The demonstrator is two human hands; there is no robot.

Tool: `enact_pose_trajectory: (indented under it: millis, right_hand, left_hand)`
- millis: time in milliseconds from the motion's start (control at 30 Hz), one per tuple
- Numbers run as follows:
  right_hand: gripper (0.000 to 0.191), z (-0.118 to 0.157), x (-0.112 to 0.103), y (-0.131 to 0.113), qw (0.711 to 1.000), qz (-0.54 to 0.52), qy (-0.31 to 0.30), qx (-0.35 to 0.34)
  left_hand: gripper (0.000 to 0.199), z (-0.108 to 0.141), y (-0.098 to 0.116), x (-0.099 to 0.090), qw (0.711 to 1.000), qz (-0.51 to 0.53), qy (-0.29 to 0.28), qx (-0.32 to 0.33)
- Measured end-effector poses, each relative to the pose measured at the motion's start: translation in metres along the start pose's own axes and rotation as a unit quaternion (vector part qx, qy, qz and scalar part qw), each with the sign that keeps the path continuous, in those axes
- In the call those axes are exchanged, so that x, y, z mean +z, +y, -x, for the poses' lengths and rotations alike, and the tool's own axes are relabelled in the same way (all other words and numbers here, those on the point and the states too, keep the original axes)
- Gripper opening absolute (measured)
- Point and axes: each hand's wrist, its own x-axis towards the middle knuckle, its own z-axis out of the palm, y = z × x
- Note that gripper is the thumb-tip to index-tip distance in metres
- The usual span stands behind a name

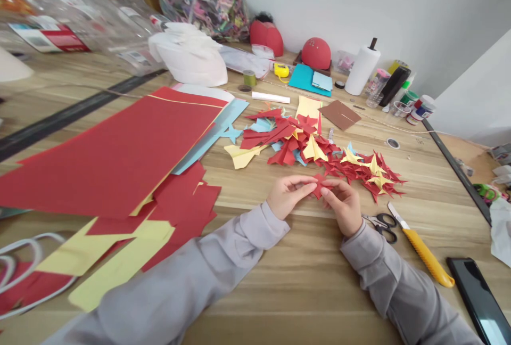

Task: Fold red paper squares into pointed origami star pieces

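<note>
A small red paper piece point(318, 187) is held between my two hands, low over the wooden table point(315, 270). My left hand point(290, 195) pinches its left side between thumb and fingers. On the right side, my right hand point(342, 204) grips it the same way, the thumb in front. Just beyond my hands lies a heap of folded paper shapes point(287, 140), mostly red with some yellow and blue. Star-like red and yellow shapes point(375, 169) form its right end. Fingers partly cover the held piece, so its full outline is hidden.
Large red sheets point(120, 148) and yellow strips point(123, 265) lie on the left. Black scissors point(386, 223), a yellow cutter point(429, 260) and a phone point(481, 300) are at the right. Farther back stand a white roll point(362, 70), small bottles point(422, 109) and red domes point(316, 53).
</note>
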Motion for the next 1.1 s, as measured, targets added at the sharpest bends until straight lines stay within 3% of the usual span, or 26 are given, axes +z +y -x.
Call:
enact_pose_trajectory:
  millis: [300, 633, 867, 1100]
  right_hand:
    - [0.031, -0.0015, -0.0012, -0.0008, 1.000, -0.004, 0.006, -0.003]
    - [0.029, -0.0031, -0.0026, 0.0044, 1.000, -0.002, 0.026, 0.000]
    - [0.031, -0.0009, -0.0037, 0.0015, 1.000, -0.009, -0.005, -0.001]
    - [0.029, -0.0016, -0.0027, 0.0016, 1.000, -0.002, 0.010, -0.004]
  left_hand:
    - [0.047, 0.0013, -0.0034, 0.0004, 0.999, 0.013, -0.035, -0.011]
    - [0.051, 0.0035, -0.0010, 0.0021, 0.998, 0.007, -0.062, -0.021]
    - [0.049, 0.0017, -0.0025, 0.0001, 0.998, 0.008, -0.054, -0.003]
    - [0.051, 0.0018, -0.0035, 0.0001, 0.999, -0.003, -0.046, -0.002]
